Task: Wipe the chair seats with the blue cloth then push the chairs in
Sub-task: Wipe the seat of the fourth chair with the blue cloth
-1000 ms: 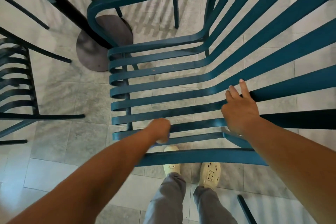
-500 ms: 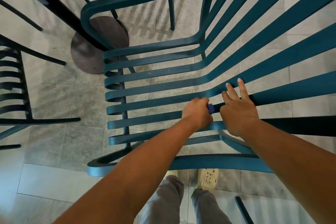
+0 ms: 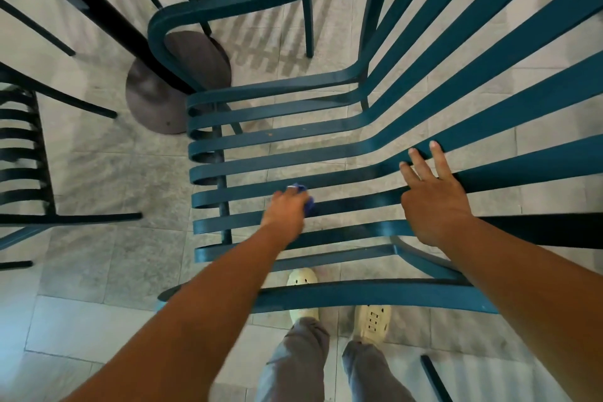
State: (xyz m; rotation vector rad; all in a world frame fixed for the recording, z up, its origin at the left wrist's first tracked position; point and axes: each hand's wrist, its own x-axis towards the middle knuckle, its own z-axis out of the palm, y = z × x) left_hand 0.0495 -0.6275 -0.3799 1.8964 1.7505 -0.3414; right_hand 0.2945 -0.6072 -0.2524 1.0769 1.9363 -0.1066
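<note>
Where slats gape, table base [image 3: 177, 88] beyond.

Slatted chairs [image 3: 293, 137] on tiled floor [image 3: 98, 173]

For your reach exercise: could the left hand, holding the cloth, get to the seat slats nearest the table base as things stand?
Probably yes. The left hand with the blue cloth lies mid-seat, and the far slats lie bare, nothing in between.
</note>
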